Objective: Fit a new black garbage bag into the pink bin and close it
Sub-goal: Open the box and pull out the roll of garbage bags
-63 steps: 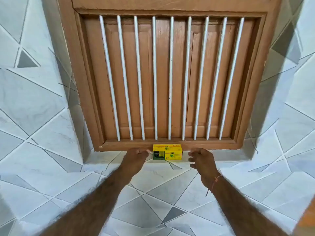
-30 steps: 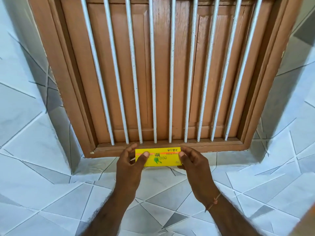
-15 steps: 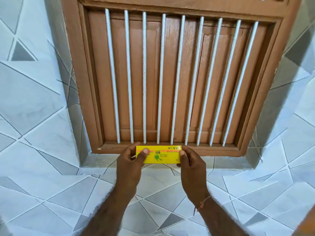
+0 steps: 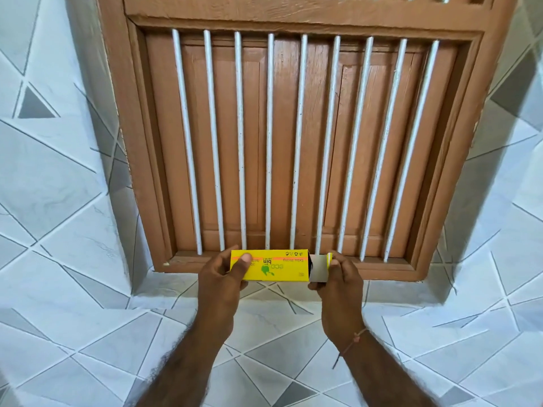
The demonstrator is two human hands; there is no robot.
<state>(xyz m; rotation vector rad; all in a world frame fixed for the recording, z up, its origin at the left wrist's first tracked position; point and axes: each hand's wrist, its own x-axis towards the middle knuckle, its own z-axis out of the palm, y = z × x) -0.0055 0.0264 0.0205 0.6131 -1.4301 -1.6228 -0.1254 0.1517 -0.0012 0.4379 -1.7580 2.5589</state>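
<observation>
A long yellow box of garbage bags point(image 4: 274, 265), printed in green, is held level between both hands just in front of the window sill. My left hand point(image 4: 221, 277) grips its left end, thumb on top. My right hand point(image 4: 338, 279) pinches the grey end flap point(image 4: 319, 268), which is folded open at the box's right end. A dark gap shows at that open end. No bag and no pink bin are in view.
Straight ahead is a brown wooden window point(image 4: 293, 136) with shut shutters behind several white vertical bars. Its sill point(image 4: 382, 267) runs just behind the box. White and grey tiled walls point(image 4: 58, 201) close in on both sides and below.
The box was lifted off the sill by both hands. Since half a second ago my right hand has pulled the right end flap open.
</observation>
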